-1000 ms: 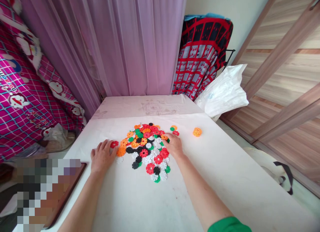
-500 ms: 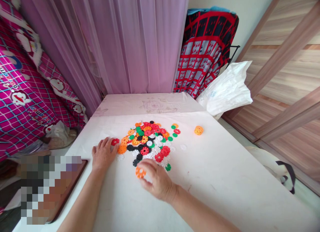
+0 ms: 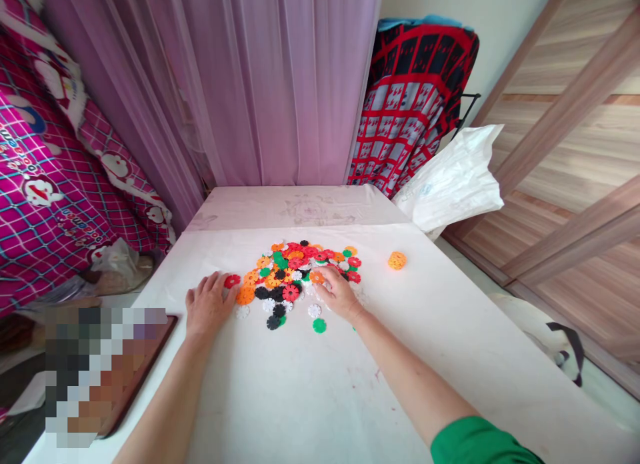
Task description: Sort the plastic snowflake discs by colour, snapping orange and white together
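Observation:
A heap of notched plastic snowflake discs (image 3: 290,293) in red, orange, black, white and green lies on the white tabletop. My right hand (image 3: 339,296) reaches over the heap's right part, thumb and fingers pinching an orange snowflake disc (image 3: 317,277). Some pieces under that hand are hidden. To the left, my left hand (image 3: 210,304) rests on the table with its fingers stretched out. Close by its fingertips are a red disc (image 3: 232,281) and an orange disc (image 3: 245,295). A loose green disc (image 3: 319,325) lies nearer me.
A small orange ball (image 3: 397,261) sits right of the heap on the table (image 3: 280,397). At the left edge lies a tablet-like device (image 3: 135,377) with a blurred screen. A white plastic bag (image 3: 453,181) stands beyond the right edge, and a purple curtain (image 3: 270,84) hangs behind.
My right hand has moved forward and right, from the near edge of the heap to over its right part, still pinching the orange disc. Discs there have shifted. My left hand stays put.

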Demonstrator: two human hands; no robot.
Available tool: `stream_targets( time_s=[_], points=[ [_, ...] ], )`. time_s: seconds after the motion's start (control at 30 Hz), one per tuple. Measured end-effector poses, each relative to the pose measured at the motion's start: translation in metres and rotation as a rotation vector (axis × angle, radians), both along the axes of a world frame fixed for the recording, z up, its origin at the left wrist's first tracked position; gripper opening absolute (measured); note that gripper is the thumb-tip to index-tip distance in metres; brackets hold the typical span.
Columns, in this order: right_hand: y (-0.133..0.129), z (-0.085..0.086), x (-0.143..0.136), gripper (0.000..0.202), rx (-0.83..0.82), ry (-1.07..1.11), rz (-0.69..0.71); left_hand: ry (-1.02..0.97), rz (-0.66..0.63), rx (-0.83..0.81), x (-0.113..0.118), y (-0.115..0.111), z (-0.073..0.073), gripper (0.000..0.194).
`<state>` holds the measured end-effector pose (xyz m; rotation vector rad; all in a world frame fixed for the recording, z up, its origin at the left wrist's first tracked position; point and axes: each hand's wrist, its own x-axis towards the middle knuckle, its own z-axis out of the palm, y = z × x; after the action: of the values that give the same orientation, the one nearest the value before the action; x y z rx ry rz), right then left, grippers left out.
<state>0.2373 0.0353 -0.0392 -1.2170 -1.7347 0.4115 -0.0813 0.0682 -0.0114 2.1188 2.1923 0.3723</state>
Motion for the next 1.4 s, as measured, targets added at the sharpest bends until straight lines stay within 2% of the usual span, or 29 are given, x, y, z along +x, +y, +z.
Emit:
stream_targets(
  time_s=[0.07, 0.13, 0.27, 0.33, 0.4, 0.47, 0.57, 0.7, 0.77, 0.87, 1.0, 1.1, 1.17, 1.3, 1.4],
  points=[
    [-0.006, 0.004, -0.007, 0.029, 0.028, 0.014, -0.025, -0.003, 0.006, -0.008, 0.000, 0.000, 0.001, 0.052],
    [-0.025, 0.010, -0.031, 0.030, 0.076, 0.011, 0.046, -0.006, 0.006, -0.011, 0.000, 0.000, 0.001, 0.053],
    [-0.065, 0.014, -0.098, 0.035, 0.025, -0.023, 0.410, 0.001, -0.003, 0.007, 0.000, 0.000, 0.000, 0.052],
    [-0.068, 0.012, -0.120, 0.034, -0.045, -0.078, 0.464, 0.009, -0.004, 0.018, -0.001, -0.001, 0.000, 0.051],
    [-0.059, 0.007, -0.125, 0.032, -0.084, -0.118, 0.430, 0.011, -0.008, 0.023, -0.001, -0.001, 0.000, 0.051],
    [-0.045, 0.003, -0.115, 0.032, -0.085, -0.127, 0.336, 0.006, -0.015, 0.022, -0.001, -0.001, -0.001, 0.050],
    [-0.031, -0.002, -0.082, 0.033, -0.047, -0.097, 0.164, -0.008, -0.015, 0.017, -0.002, -0.002, -0.002, 0.051],
    [-0.030, -0.006, -0.033, 0.029, 0.015, -0.070, -0.008, -0.026, -0.017, 0.018, -0.002, -0.001, -0.002, 0.049],
    [-0.034, -0.006, -0.019, 0.029, 0.019, -0.044, -0.087, -0.029, -0.016, 0.008, -0.001, -0.001, -0.002, 0.049],
    [-0.041, -0.003, -0.017, 0.035, 0.009, -0.069, -0.120, -0.029, -0.011, 0.002, 0.000, -0.002, 0.000, 0.050],
    [-0.048, 0.005, -0.038, 0.042, -0.014, -0.265, -0.071, -0.025, -0.019, 0.002, 0.000, -0.002, 0.001, 0.051],
    [-0.051, 0.011, -0.050, 0.041, -0.070, -0.363, -0.106, -0.013, -0.020, -0.006, 0.001, -0.002, 0.001, 0.051],
    [-0.053, 0.012, -0.051, 0.041, -0.058, -0.355, -0.132, -0.011, -0.013, -0.007, 0.001, -0.002, 0.001, 0.051],
    [-0.049, 0.007, -0.034, 0.027, 0.057, -0.251, -0.188, -0.018, -0.011, -0.003, 0.000, -0.003, 0.000, 0.051],
    [-0.032, 0.007, -0.004, 0.022, 0.056, -0.232, -0.334, -0.023, -0.014, 0.010, -0.001, -0.002, -0.001, 0.050]
  ],
)
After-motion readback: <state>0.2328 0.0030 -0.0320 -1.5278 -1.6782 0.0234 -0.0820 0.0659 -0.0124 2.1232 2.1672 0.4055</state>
